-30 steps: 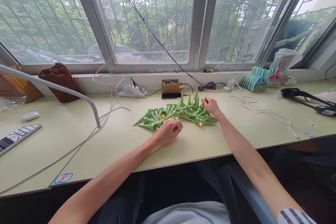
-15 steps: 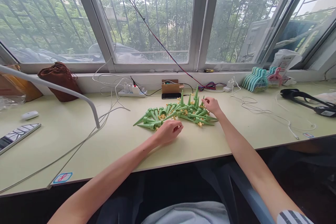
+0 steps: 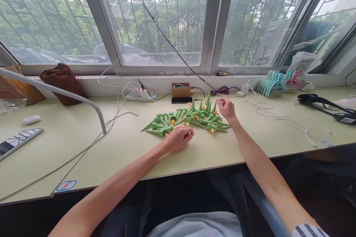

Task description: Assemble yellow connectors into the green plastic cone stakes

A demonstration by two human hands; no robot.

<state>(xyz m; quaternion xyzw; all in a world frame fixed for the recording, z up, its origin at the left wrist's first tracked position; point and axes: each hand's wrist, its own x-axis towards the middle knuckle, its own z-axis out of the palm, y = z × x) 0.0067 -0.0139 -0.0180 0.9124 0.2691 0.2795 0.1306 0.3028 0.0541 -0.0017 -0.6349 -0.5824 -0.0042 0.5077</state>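
Note:
A pile of green plastic watering spikes (image 3: 167, 117) with small yellow-orange valves lies on the pale table in front of me. At its right side, several spikes stand on their wide ends with tips up, among them a tall one (image 3: 208, 98) and a shorter one (image 3: 214, 107). My right hand (image 3: 226, 108) hovers just right of the shorter one, apart from it, with fingers curled and nothing showing in them. My left hand (image 3: 180, 137) rests on the table at the pile's near edge, loosely closed, with no object visible in it.
Behind the pile are a black phone (image 3: 181, 100), a small cardboard box (image 3: 180, 90) and a power strip (image 3: 140, 96). A grey curved tube (image 3: 91, 105) and cables cross the left side. Teal plastic items (image 3: 271, 83) and black goggles (image 3: 325, 107) are at right.
My right hand has drawn slightly up and right, away from the short spike it was touching, which now stands upright by itself. My left hand has stayed in place.

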